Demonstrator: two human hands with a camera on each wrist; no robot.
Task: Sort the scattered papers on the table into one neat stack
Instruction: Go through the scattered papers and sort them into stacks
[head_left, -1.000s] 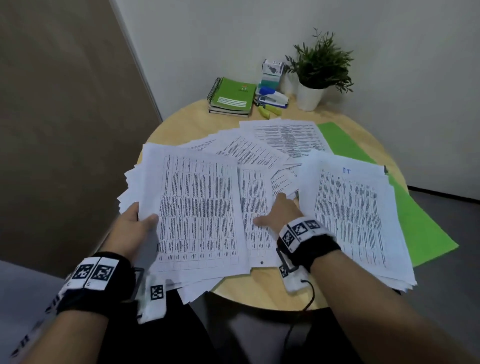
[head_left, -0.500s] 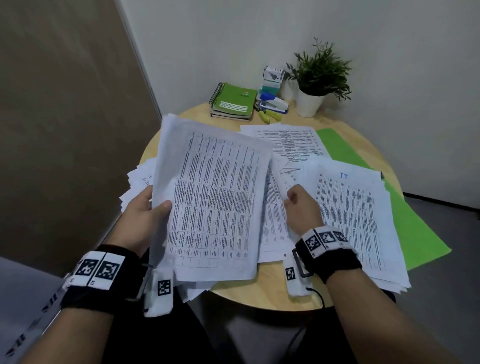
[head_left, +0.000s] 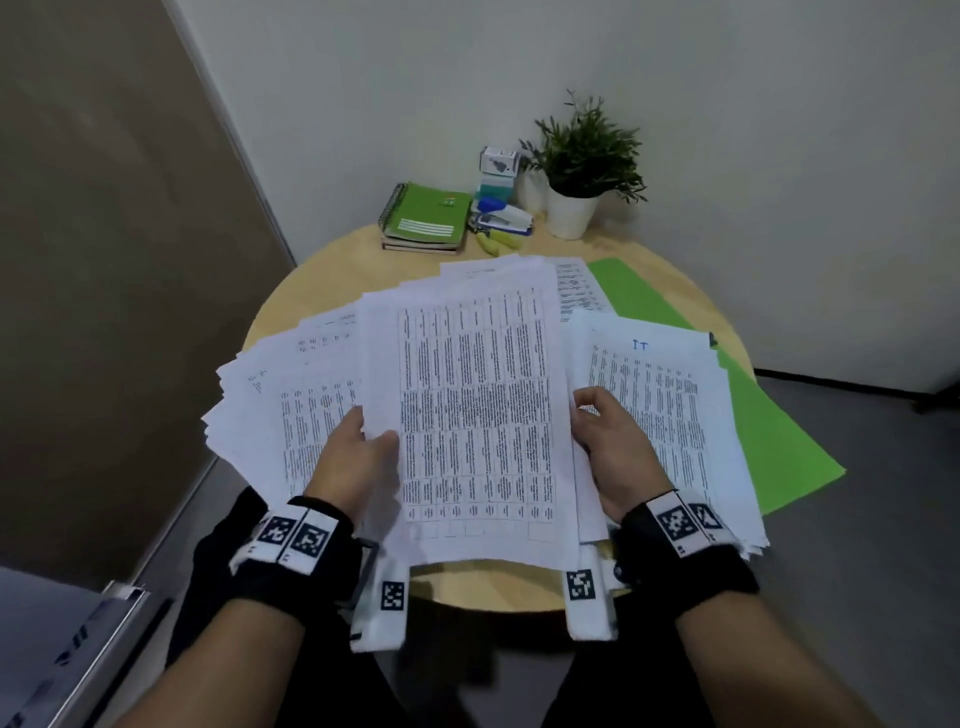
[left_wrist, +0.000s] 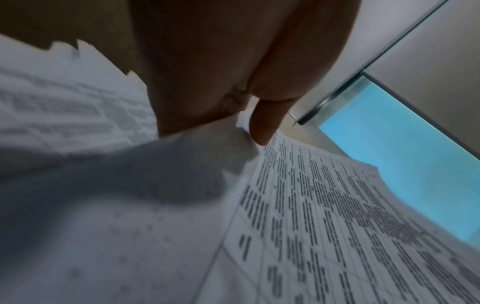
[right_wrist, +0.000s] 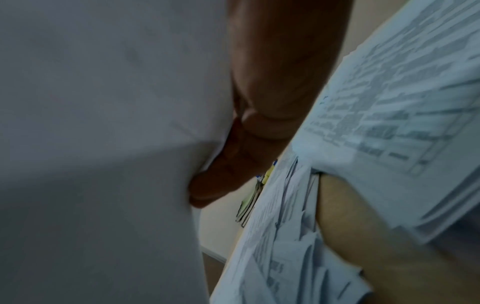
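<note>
Up front, the round wooden counter (head_left: 332, 270) carries printed papers: a fanned heap (head_left: 270, 415) at near left, a tidier stack (head_left: 670, 415) at near right on a green folder (head_left: 769, 431). Between them, a raised sheaf (head_left: 478, 405) is gripped at both side edges, left hand (head_left: 353, 457) and right hand (head_left: 613, 447) each clamped on it. A notebook (head_left: 428, 218) and potted plant (head_left: 582, 171) stand far.

Blue handwritten mark reading roughly "TT" at top of right paper stack (head_left: 670, 415), about 3 o'clock on table (head_left: 332, 270). Printed table text on sheets too blurred to read.
</note>
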